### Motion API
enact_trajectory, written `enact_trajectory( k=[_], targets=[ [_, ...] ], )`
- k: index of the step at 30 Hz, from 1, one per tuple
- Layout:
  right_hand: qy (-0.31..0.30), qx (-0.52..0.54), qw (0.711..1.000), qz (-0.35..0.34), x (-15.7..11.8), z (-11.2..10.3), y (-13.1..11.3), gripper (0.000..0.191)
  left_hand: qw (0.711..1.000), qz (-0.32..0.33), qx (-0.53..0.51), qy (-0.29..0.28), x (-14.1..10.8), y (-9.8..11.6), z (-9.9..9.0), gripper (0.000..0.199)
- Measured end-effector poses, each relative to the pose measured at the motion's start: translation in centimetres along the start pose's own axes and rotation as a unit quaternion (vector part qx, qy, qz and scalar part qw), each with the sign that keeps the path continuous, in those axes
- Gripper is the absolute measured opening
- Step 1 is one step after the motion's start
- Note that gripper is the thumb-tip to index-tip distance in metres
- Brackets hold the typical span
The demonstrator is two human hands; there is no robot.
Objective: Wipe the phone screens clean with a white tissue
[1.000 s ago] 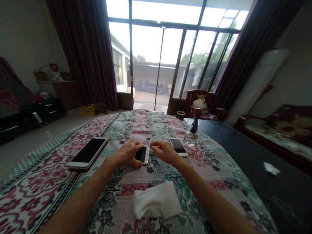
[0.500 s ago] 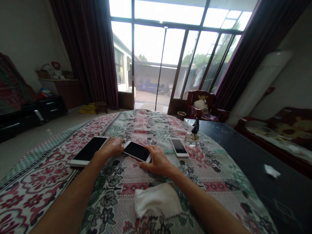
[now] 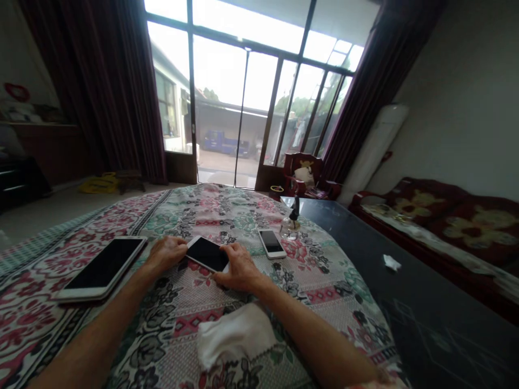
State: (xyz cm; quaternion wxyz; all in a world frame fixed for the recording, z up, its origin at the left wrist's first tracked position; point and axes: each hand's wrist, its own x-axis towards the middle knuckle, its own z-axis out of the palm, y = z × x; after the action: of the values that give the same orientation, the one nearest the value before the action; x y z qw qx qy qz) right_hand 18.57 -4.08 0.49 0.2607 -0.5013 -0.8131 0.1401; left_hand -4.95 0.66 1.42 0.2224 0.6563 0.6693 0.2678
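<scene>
A white smartphone (image 3: 207, 254) with a dark screen lies between my two hands, tilted slightly up off the cloth or resting on it; I cannot tell which. My left hand (image 3: 167, 252) pinches its left end. Its right end is gripped by my right hand (image 3: 239, 267), thumb at the near edge and fingers on the far edge. Left of my left hand lies a white tablet (image 3: 106, 266), screen up and dark. A smaller white phone (image 3: 271, 243) rests to the right of my right hand. Nearer to me, a crumpled white cloth (image 3: 237, 334) lies between my forearms.
A clear spray bottle (image 3: 290, 227) with a black nozzle stands past the smaller phone. The patterned tablecloth (image 3: 324, 270) covers the round table. At right is a dark glossy table (image 3: 409, 302) with a crumpled white tissue (image 3: 391, 263). A wooden chair (image 3: 302, 174) stands near the glass door.
The whole view has turned to the right, so things appear further left. Both hands still hold the smartphone in nearly the same spot on the table.
</scene>
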Motion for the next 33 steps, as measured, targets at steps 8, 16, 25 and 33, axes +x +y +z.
enact_trajectory(
  k=[8,16,25,33],
  targets=[
    [0.073,-0.003,0.994,0.084,-1.8,-2.7,1.7,0.061,0.939,-0.022,-0.344,-0.020,-1.5,4.2,3.4,0.040],
    [0.160,-0.082,0.967,0.182,-2.7,-7.3,5.8,0.055,0.855,0.030,-0.497,-0.148,1.1,11.7,9.2,0.057],
    [0.202,-0.137,0.938,0.246,-3.3,-6.5,8.2,0.055,0.867,-0.018,-0.471,-0.158,4.4,14.8,14.5,0.055],
    [0.187,-0.123,0.943,0.245,-3.4,-5.7,8.2,0.063,0.878,0.015,-0.446,-0.174,4.7,14.5,15.1,0.075]
  ],
)
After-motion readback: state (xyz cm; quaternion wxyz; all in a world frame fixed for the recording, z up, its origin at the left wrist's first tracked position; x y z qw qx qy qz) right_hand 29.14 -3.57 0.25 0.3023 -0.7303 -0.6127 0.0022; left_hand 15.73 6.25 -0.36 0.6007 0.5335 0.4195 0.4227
